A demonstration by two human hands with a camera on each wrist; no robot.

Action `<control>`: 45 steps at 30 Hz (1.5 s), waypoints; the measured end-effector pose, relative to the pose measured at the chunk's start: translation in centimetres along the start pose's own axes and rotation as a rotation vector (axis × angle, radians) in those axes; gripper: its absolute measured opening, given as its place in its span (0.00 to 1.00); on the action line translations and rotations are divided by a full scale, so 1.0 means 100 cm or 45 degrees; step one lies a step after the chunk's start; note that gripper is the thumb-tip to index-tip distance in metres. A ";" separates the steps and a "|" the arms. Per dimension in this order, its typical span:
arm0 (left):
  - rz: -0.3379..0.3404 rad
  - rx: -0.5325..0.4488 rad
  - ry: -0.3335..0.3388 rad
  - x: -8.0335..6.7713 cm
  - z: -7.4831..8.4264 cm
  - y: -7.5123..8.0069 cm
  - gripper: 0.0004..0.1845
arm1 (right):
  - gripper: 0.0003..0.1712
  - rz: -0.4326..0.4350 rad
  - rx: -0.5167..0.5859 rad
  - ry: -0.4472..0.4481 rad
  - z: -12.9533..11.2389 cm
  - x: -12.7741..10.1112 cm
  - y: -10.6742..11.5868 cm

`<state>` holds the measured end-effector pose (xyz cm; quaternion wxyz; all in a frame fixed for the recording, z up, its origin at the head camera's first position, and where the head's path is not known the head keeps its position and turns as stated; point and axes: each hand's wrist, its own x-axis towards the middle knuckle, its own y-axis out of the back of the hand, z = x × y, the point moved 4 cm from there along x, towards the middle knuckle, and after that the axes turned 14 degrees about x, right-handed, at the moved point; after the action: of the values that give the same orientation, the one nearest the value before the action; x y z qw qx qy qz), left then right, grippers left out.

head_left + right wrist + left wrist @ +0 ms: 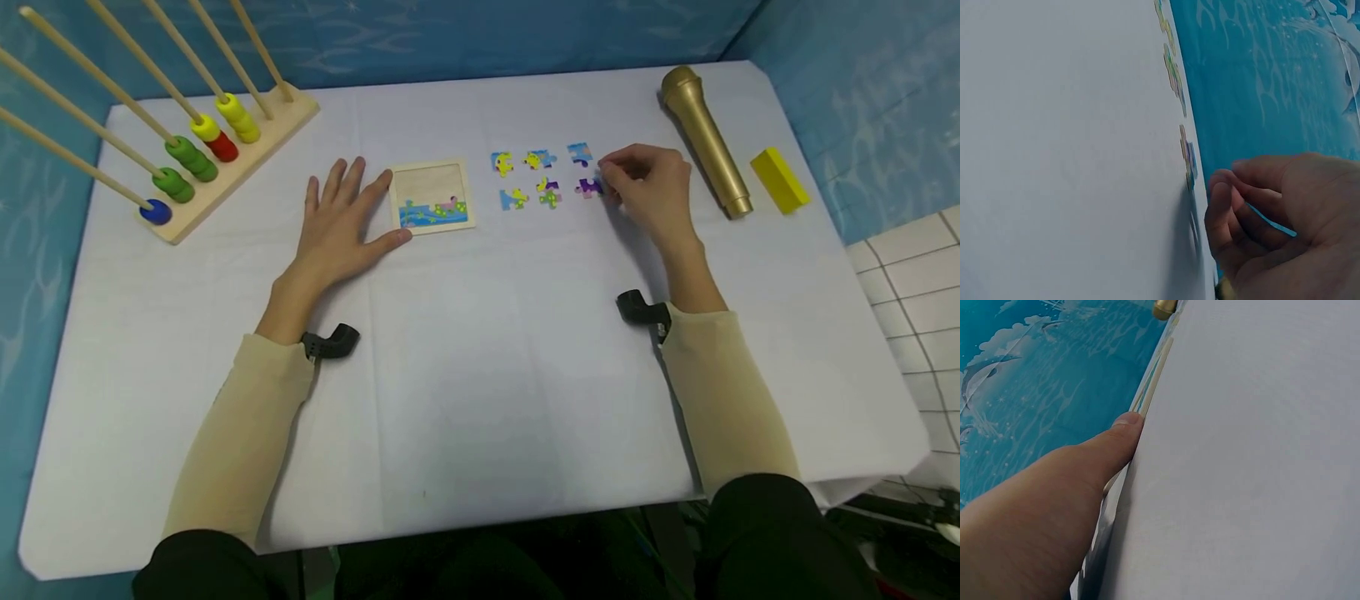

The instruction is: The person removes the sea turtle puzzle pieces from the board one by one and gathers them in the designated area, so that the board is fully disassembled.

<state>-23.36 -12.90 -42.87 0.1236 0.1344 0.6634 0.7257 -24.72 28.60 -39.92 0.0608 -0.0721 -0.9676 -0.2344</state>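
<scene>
A small wooden puzzle tray (pixel 431 200) lies flat, its lower part filled with coloured pieces. My left hand (pixel 333 221) spreads its fingers at the tray's left side, index finger at the upper corner and thumb (pixel 1119 440) against the lower one. Right of the tray, loose jigsaw pieces (pixel 550 196) lie in two rows. Over their right end is my right hand (pixel 648 187), its fingers bent and fingertips (pixel 1219 194) close together beside a purple piece (pixel 588 187). Whether a piece sits between those fingertips is hidden.
A wooden bead abacus (pixel 225 175) stands at the back left, its rods slanting up. A gold microphone-shaped object (pixel 705 142) and a yellow block (pixel 780 181) lie right of my right hand. White cloth covers the table (pixel 465 375); blue patterned sheeting (pixel 480 42) hangs behind.
</scene>
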 end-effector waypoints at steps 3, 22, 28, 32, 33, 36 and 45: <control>0.005 -0.009 -0.001 0.000 -0.001 0.000 0.47 | 0.15 0.006 0.074 0.026 -0.006 0.002 -0.007; 0.036 -0.020 -0.003 -0.001 -0.002 -0.007 0.47 | 0.10 -0.279 0.127 0.099 -0.051 -0.002 -0.106; 0.025 -0.029 0.002 -0.001 -0.001 -0.004 0.48 | 0.09 -0.375 0.166 0.121 -0.061 -0.004 -0.136; 0.019 -0.027 0.002 -0.001 0.000 -0.003 0.48 | 0.09 -0.418 0.210 0.158 -0.069 -0.006 -0.154; 0.018 -0.025 0.002 -0.001 0.000 -0.003 0.48 | 0.09 -0.426 0.219 0.167 -0.071 -0.006 -0.157; 0.013 -0.020 0.002 -0.001 -0.001 -0.002 0.47 | 0.10 -0.441 0.232 0.179 -0.076 -0.007 -0.168; 0.015 -0.010 -0.011 0.000 -0.002 0.001 0.46 | 0.12 -0.536 0.251 0.235 -0.092 -0.013 -0.192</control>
<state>-23.43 -13.06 -42.78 0.1226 0.1409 0.6592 0.7284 -25.87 7.35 -40.53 0.1056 0.1590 -0.9698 -0.1518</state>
